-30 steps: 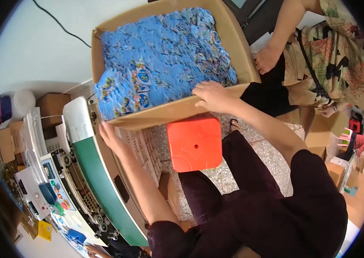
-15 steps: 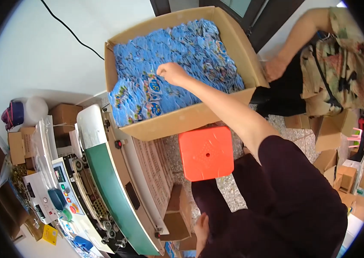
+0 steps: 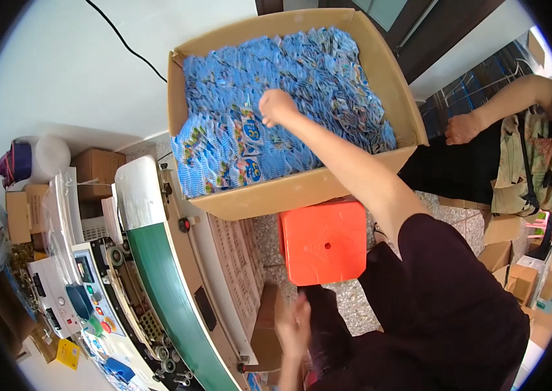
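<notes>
A large cardboard box (image 3: 276,193) holds a heap of blue printed packets (image 3: 237,72), many joined in strips. Over the middle of the heap is my right hand (image 3: 278,108), its fingers curled closed beside a packet with a darker blue label. Whatever is between those fingers is hidden. Lower down, my left hand (image 3: 294,324) is lifted in front of my dark trousers, left of my knee and below the red stool (image 3: 325,244). It is smeared by motion, so its fingers do not show clearly, and I see nothing in it.
A long machine with a green belt (image 3: 175,293) and control panel (image 3: 96,287) stands at the left. Another person's hand (image 3: 463,128) rests on a dark-clothed leg right of the box. Cartons (image 3: 520,280) stack at the lower right; a black cable (image 3: 126,45) hangs on the wall.
My left hand has come up from beside my lap. My right hand stays closed over the packets. The other person's hand has moved away from the box, and the whole view has shifted slightly.
</notes>
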The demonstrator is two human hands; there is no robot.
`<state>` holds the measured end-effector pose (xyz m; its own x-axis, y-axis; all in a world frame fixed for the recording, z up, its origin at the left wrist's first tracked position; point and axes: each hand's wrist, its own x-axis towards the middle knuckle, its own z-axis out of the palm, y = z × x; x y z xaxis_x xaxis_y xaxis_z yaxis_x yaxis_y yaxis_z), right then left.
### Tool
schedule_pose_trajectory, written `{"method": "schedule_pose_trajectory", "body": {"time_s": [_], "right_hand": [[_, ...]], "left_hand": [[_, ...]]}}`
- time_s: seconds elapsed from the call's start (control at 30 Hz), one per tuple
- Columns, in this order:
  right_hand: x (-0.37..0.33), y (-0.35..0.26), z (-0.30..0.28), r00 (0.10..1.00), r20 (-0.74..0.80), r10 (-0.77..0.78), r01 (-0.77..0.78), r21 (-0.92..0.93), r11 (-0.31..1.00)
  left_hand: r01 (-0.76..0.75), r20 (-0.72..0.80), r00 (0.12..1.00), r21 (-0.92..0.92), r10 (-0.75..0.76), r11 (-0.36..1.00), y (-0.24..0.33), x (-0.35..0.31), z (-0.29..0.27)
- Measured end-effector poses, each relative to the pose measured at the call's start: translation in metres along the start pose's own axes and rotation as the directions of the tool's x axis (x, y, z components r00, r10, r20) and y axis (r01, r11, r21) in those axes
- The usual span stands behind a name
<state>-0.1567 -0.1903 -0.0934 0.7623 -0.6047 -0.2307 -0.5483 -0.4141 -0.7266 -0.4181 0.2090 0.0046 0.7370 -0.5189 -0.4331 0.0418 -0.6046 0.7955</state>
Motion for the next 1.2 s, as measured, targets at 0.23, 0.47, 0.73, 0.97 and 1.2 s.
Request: {"method": "schedule_pose_trajectory", "body": {"time_s": [0.23, 0.47, 0.73, 0.97, 1.2], "right_hand": [[0.007, 0.024, 0.020, 0.986, 0.124, 0.110, -0.143, 0.300, 0.943], [0.006, 0.029, 0.023, 0.993, 0.067, 0.096, -0.116, 0.431, 0.895], [0.011, 0.036, 0.041, 0.983, 0.082, 0.162, -0.181, 0.516, 0.837], [0.012, 0.033, 0.027, 0.963, 0.256, 0.080, -0.208, 0.527, 0.824], [-0.001, 0.022, 0.008, 0.955, 0.287, 0.070, -0.265, 0.724, 0.637]], "left_hand": [[-0.546, -0.136, 0.558, 0.682, 0.819, 0.486, 0.150, 0.300, -0.016], [-0.108, -0.106, 0.872, 0.910, 0.477, 0.399, 0.148, 0.421, 0.003], [-0.053, -0.151, 0.936, 0.831, 0.317, 0.554, 0.131, 0.454, 0.009], [-0.026, -0.232, 0.936, 0.703, 0.263, 0.711, 0.128, 0.455, 0.007], [-0.085, -0.264, 0.918, 0.597, 0.296, 0.797, 0.117, 0.446, 0.001]]}}
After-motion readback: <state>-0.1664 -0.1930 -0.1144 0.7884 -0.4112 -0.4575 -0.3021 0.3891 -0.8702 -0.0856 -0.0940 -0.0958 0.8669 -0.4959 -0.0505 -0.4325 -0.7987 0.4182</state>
